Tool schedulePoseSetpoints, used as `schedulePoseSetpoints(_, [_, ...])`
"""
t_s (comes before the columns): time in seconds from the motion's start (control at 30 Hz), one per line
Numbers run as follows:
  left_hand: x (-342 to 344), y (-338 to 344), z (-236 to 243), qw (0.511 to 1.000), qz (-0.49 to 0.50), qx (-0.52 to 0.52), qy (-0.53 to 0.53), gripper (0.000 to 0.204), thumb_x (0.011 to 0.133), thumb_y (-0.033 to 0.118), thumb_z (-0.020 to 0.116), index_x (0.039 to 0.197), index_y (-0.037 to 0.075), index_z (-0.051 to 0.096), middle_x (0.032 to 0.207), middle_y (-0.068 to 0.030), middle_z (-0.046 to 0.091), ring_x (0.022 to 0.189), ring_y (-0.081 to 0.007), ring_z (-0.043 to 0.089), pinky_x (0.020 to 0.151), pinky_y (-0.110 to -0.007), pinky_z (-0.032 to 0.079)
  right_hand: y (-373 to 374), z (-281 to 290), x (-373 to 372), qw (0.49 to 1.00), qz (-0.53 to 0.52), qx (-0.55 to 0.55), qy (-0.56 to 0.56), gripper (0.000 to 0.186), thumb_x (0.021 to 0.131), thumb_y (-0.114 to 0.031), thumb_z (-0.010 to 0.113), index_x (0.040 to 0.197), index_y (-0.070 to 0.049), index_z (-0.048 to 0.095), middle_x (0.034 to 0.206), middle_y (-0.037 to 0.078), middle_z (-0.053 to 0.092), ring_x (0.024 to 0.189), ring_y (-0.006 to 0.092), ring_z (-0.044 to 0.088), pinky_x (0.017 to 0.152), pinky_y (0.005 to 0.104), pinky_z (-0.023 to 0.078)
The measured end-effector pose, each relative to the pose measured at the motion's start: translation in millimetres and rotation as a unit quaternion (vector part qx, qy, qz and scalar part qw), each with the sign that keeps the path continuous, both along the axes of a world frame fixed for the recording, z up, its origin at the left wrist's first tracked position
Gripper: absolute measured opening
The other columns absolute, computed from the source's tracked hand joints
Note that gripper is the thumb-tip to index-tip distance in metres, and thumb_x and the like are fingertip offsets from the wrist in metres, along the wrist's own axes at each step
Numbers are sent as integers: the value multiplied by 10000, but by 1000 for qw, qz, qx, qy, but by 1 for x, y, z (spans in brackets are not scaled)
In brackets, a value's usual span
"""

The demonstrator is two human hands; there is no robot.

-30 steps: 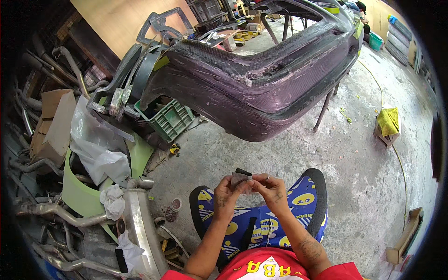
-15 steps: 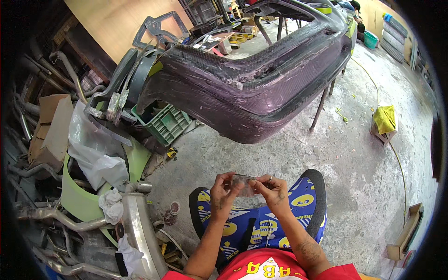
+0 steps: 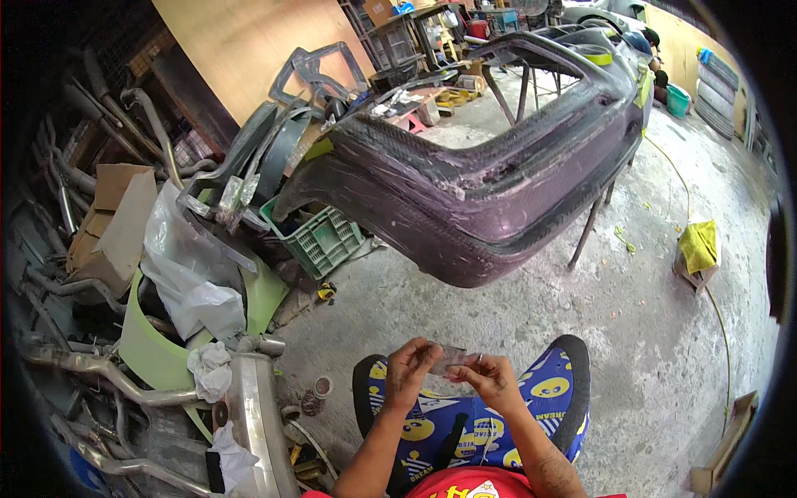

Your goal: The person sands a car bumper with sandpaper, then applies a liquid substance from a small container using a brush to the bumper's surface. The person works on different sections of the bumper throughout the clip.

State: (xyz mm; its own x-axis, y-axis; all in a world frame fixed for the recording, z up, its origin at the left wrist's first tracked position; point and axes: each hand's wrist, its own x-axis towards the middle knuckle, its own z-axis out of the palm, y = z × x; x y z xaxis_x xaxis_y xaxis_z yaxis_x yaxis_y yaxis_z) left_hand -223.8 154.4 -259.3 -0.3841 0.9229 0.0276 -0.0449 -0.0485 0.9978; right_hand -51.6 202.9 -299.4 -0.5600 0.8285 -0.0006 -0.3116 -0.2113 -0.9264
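Note:
Between my two hands, above my lap, is a small thin greyish-brown piece [image 3: 451, 358], partly see-through, like a scrap of film or a little packet; its exact kind is unclear. My left hand [image 3: 408, 371] pinches its left end between thumb and fingers. Its right end is pinched in my right hand [image 3: 490, 382], which wears a ring. Just below the hands, my blue patterned shorts [image 3: 481, 423] are spread across my knees. Ahead of me a large dark carbon-weave car bumper [image 3: 465, 216] rests on metal legs, its surface scuffed and dusty.
Silver exhaust pipes and a muffler [image 3: 253, 415], a light green panel [image 3: 158, 353] and a plastic bag [image 3: 187, 274] crowd the left. A green crate [image 3: 320, 241] stands beneath the bumper's left end. A yellow cloth [image 3: 697, 245] covers a box on the right, beside a hose [image 3: 721, 324].
The whole view has shifted, so the bumper and floor sit lower and farther right. My hands have also come lower, still pinching the small piece, which is now tilted differently.

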Motion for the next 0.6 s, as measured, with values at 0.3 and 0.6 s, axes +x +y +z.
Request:
schedulePoseSetpoints(0.3, [-10, -6, -5, 995, -66, 14, 76, 159, 998, 205, 711, 953, 53, 694, 851, 49, 619, 848, -35, 554, 765, -208, 436, 4, 21, 7, 998, -10, -23, -50, 143, 924, -62, 768, 992, 55, 724, 957, 74, 738, 911, 128, 685, 819, 269, 549])
schedulePoseSetpoints(0.6, [-11, -10, -23, 928, -289, -34, -233, 242, 947, 288, 762, 951, 51, 710, 955, 23, 597, 871, -85, 532, 793, -254, 404, 22, 6, 15, 998, 34, -12, 61, 189, 862, -80, 825, 1005, 2, 733, 941, 31, 702, 863, 121, 635, 766, 277, 512])
